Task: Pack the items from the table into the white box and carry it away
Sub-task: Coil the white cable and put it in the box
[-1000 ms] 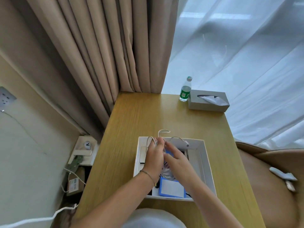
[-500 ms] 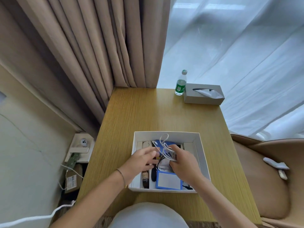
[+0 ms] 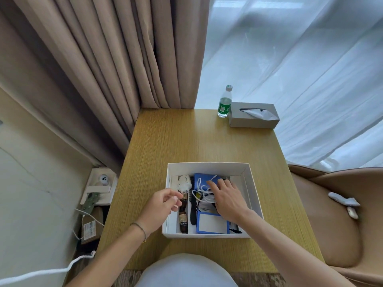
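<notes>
The open white box (image 3: 209,167) sits on the wooden table (image 3: 186,141) near its front edge. Inside lie a white charger plug (image 3: 184,184), a black comb (image 3: 192,206), a small brown bottle (image 3: 183,218), a coiled white cable (image 3: 202,189), a blue item (image 3: 204,178) and a blue-framed white card (image 3: 211,223). My right hand (image 3: 227,198) lies flat inside the box, pressing down on the cable coil. Over the box's left wall hovers my left hand (image 3: 162,206), its fingers loosely curled and holding nothing.
A green-labelled water bottle (image 3: 224,102) and a grey tissue box (image 3: 253,114) stand at the table's far right corner. Beige curtains (image 3: 103,69) hang behind. A tan chair (image 3: 335,214) stands to the right. A small white shelf (image 3: 99,186) and cables lie on the floor at left.
The white cable went from being held above the box's far edge down into the box. My left hand has let go and drawn back left; my right hand now lies flat on the coil.
</notes>
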Available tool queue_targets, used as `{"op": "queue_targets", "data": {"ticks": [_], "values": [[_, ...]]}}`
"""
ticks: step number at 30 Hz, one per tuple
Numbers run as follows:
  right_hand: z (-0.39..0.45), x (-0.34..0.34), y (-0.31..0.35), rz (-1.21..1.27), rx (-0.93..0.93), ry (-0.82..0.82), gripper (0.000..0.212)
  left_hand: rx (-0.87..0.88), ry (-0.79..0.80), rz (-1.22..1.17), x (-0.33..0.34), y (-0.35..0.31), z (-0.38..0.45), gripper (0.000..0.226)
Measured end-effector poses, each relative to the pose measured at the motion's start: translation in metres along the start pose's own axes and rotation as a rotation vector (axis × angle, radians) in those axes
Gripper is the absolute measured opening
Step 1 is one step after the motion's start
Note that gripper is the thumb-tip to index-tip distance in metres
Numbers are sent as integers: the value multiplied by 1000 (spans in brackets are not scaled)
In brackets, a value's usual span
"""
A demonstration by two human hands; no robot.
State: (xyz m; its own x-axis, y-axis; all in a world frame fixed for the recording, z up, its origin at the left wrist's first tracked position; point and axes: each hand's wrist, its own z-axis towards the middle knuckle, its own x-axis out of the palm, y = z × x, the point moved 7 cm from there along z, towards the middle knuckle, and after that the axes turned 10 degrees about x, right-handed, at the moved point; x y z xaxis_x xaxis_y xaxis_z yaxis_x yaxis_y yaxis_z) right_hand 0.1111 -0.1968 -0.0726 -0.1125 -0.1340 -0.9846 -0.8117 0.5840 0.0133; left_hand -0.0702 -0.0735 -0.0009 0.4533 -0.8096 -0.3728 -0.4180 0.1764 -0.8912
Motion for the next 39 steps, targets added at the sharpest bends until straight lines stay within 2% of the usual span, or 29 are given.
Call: {"op": "queue_targets", "data": {"ticks": [2,5,8,11,13,17,19,22,25,32,39], "values": [[1,4,1,-42,14,6,80,11,-8,9,0,0,1,23],[2,13,-3,-27,58,112,95,25,-16,12,1,-2,3,23],[1,8,-2,96,67,197,103,37,-41,36,-2,-3,3,23],[-7,-16,-4,292,48,180,102,59,-92,60,-12,-2,3,23],[-17,-37,-10,444,60,113,88,74,-133,106,-21,0,3,21],[-45,-73,-47,635,231,-172,32,114,-234,273,-37,8,3,14],[-59,-79,-70,673,334,-297,7,95,-272,322,-40,17,3,18],[-74,-71,-102,707,538,-379,34,52,-272,337,-36,34,6,38],[-80,-55,-116,689,633,-312,48,19,-248,323,-26,45,11,49],[-74,-17,-124,553,668,-84,47,-98,-131,559,-9,62,24,52],[-58,-18,-122,416,643,-12,51,-145,-174,574,-4,64,26,49]]}}
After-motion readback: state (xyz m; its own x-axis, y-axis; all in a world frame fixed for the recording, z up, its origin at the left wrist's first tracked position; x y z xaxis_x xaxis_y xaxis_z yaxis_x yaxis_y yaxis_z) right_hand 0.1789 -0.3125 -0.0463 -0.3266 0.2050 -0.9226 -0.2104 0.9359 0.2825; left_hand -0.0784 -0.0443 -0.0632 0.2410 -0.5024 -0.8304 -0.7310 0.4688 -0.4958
